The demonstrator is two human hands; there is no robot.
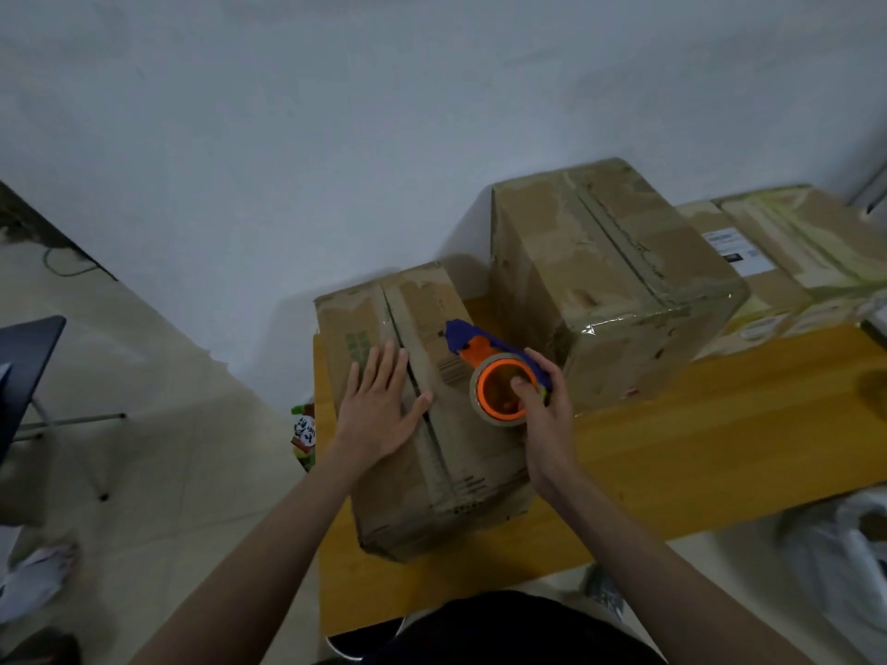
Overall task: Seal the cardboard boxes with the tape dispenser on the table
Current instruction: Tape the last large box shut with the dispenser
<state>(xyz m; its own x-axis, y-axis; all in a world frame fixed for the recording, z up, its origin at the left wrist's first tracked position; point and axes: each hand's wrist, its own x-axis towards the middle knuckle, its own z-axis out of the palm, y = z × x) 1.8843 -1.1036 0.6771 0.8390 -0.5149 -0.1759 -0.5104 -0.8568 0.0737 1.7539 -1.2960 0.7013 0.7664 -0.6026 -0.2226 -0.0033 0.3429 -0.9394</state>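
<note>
A worn cardboard box (461, 477) stands on the left end of the yellow wooden table (720, 448), its two top flaps meeting in a dark seam. My left hand (379, 410) lies flat with spread fingers on the left flap, thumb across the seam. My right hand (542, 400) grips the blue and orange tape dispenser (480, 352), thumb inside the orange core of the tape roll. The dispenser rests on the right flap with its blue head pointing away from me.
A taller taped box (619, 280) stands just behind and right of the dispenser. Further right lies a flatter box with a white label (792, 261). A dark chair (24, 371) stands on the floor at left, a white bag (845, 559) at right.
</note>
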